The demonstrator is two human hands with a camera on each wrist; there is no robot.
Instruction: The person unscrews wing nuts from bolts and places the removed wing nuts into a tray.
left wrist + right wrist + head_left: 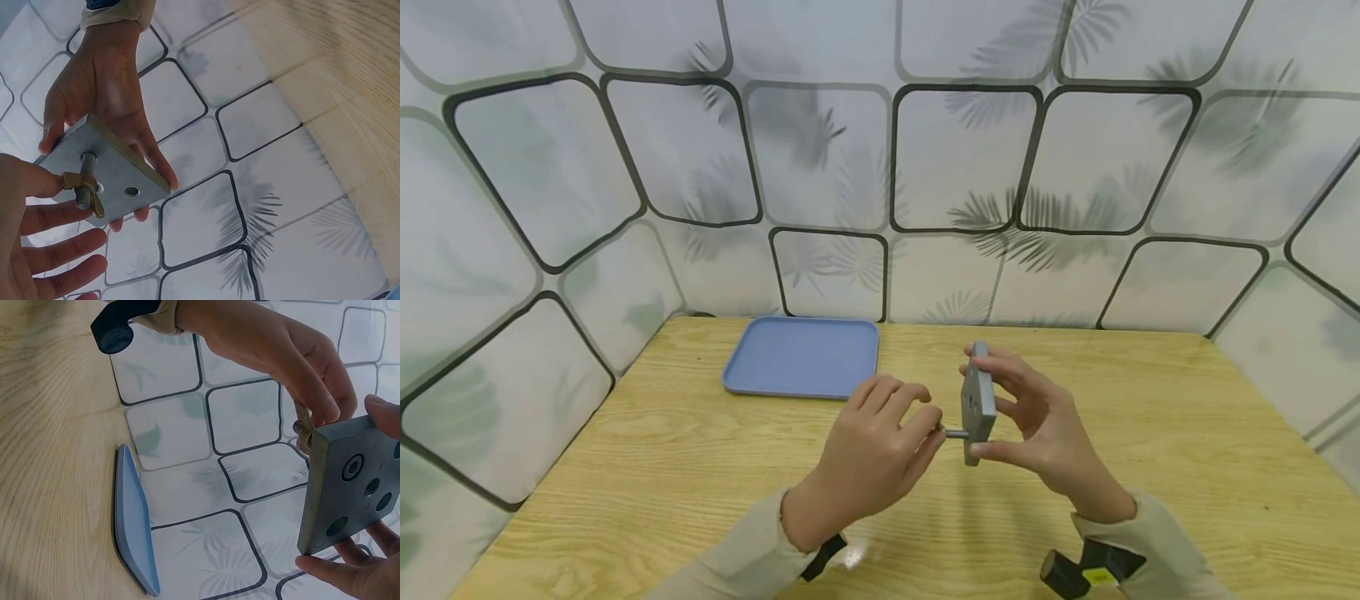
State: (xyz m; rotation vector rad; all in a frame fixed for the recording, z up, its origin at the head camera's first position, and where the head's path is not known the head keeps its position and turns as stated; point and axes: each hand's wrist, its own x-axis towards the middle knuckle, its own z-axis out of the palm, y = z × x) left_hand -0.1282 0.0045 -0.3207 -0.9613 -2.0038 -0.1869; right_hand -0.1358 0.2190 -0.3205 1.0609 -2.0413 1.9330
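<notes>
gripping a metal plate [125, 164], right hand [1051, 429]; pinching its wing nut [79, 181], left hand [876, 446].

Soft, even light brightens the head view; both wrist views look dimmer and greyer. White glare marks the tabletop [670, 467] just below the left hand [868, 442], and a faint, soft-edged shadow lies below the gap between the hands. Behind them, the patterned wall covering [827, 275] is evenly lit. The tabletop's border bows in the wrist views, and fine wood grain looks slightly soft.
</notes>
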